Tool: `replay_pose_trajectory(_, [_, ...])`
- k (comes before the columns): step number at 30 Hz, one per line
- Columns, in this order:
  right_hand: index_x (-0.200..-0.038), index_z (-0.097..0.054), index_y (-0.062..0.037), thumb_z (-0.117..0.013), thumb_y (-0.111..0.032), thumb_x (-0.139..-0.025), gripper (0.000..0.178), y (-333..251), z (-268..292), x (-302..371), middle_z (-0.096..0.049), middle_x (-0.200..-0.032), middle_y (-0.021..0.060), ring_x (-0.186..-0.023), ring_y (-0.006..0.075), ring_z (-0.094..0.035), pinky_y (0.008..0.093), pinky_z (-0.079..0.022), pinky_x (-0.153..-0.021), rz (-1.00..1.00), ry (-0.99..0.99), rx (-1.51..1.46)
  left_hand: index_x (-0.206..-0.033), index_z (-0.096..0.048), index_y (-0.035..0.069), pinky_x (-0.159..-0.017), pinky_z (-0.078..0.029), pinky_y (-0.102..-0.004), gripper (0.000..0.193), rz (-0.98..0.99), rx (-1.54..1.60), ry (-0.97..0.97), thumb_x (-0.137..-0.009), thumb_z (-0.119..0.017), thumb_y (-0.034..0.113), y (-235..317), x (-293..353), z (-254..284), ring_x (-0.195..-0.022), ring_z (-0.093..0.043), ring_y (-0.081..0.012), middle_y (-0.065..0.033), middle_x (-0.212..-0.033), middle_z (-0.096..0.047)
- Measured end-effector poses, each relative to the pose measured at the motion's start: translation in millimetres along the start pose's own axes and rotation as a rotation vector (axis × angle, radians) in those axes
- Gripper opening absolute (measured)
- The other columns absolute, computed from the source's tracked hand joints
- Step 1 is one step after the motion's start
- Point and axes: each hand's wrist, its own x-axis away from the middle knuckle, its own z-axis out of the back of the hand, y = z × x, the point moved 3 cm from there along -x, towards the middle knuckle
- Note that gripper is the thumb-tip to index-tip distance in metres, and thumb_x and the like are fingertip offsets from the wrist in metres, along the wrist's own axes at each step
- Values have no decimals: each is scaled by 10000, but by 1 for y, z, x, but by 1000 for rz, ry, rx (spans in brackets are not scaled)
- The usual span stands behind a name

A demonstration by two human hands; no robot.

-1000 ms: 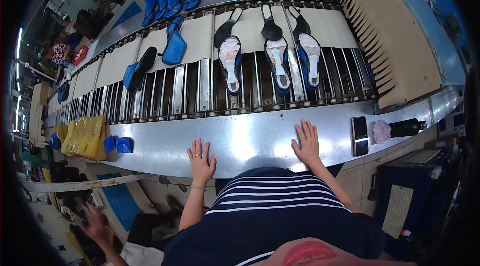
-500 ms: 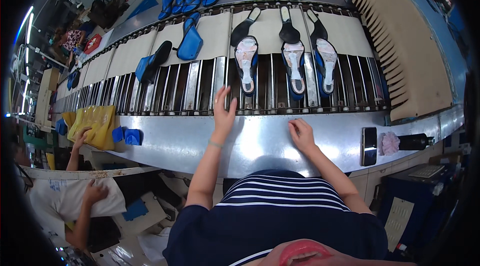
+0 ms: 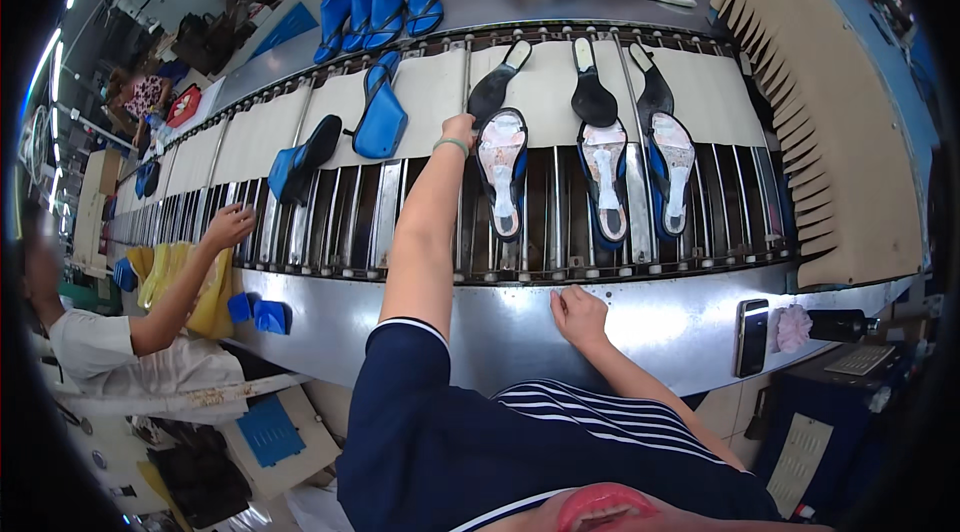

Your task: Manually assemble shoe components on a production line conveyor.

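My left hand (image 3: 459, 129) is stretched out over the conveyor, its fingers closed at the lower edge of a black shoe sole (image 3: 491, 94); the fingertips are partly hidden. Just below that sole lies an upturned blue shoe last (image 3: 502, 147) with its whitish, glue-marked underside showing. To the right are two more such pairs: a black sole (image 3: 594, 97) above an upturned last (image 3: 604, 167), and another sole (image 3: 654, 92) above its last (image 3: 672, 157). My right hand (image 3: 580, 315) rests loosely curled on the metal ledge (image 3: 500, 317), with nothing seen in it.
Blue lasts with black straps (image 3: 381, 117) lie left on the roller conveyor (image 3: 400, 202); several stand on the far ledge. A fringed tan cover (image 3: 850, 152) borders the right. A phone (image 3: 751, 337) and black bottle (image 3: 840, 324) sit near right. Co-workers sit left and opposite.
My left hand has reached forward to the left black sole. My right hand has shifted slightly left. The co-worker at left has raised a hand toward the conveyor; the one opposite shows both hands holding a shoe.
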Motion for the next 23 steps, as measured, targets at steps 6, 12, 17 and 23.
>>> replay_pose_trajectory(6, [-640,-540,-107,-724,-251,-875,332,-2,1,0,-534,-645,54,-530,261,-587,394,-470,-506,-20,-45,14,-1127,-606,-144,-703,-596,-461,279,-90,-190,273,-862,-603,-55,8,-36,-31,-858,-710,-349,-240,-1057,-679])
replay_pose_trajectory(12, [-643,-538,-104,-721,-274,-875,340,0,5,-2,-537,-659,56,-535,254,-587,386,-480,-511,-16,-14,63,-1104,-556,-161,-801,-607,-532,210,-29,147,-128,-927,-509,-58,8,-55,-44,-907,-656,-388,-266,-1040,-627])
replay_pose_trajectory(17, [-686,-591,-98,-697,-315,-895,319,9,1,2,-580,-689,66,-563,257,-633,387,-509,-518,-16,-33,69,-964,-534,-111,-789,-601,-427,112,141,431,-327,-869,-475,-107,47,-26,-21,-810,-631,-327,-185,-909,-606])
replay_pose_trajectory(23, [-662,-561,-104,-736,-299,-866,332,7,3,2,-563,-661,62,-561,264,-618,395,-491,-508,25,32,56,-1018,-542,-108,-807,-618,-537,216,-205,275,-344,-822,-610,-51,35,50,48,-823,-656,-343,-191,-888,-599])
